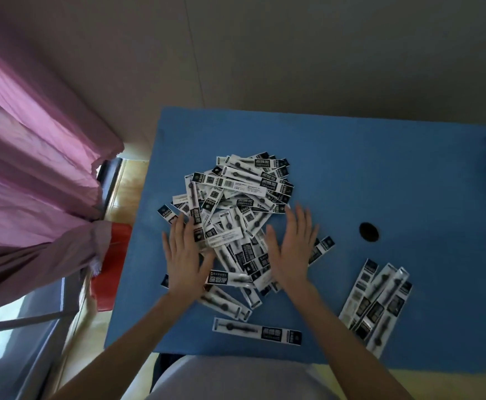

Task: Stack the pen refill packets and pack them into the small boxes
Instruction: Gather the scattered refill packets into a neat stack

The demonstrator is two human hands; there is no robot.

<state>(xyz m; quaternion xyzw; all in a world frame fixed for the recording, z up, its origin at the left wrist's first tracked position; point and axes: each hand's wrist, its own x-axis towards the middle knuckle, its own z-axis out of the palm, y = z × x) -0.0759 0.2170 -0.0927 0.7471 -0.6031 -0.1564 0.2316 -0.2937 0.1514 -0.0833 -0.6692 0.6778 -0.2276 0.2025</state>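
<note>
Blue table: I see packets heaped mid-table.
Left hand: fingers straight, flat on heap's left edge.
Right hand: fingers straight, flat on right edge.
Side stack: right, apart.

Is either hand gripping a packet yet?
No: left hand and right hand lie flat, fingers straight, on the packet pile.
</note>
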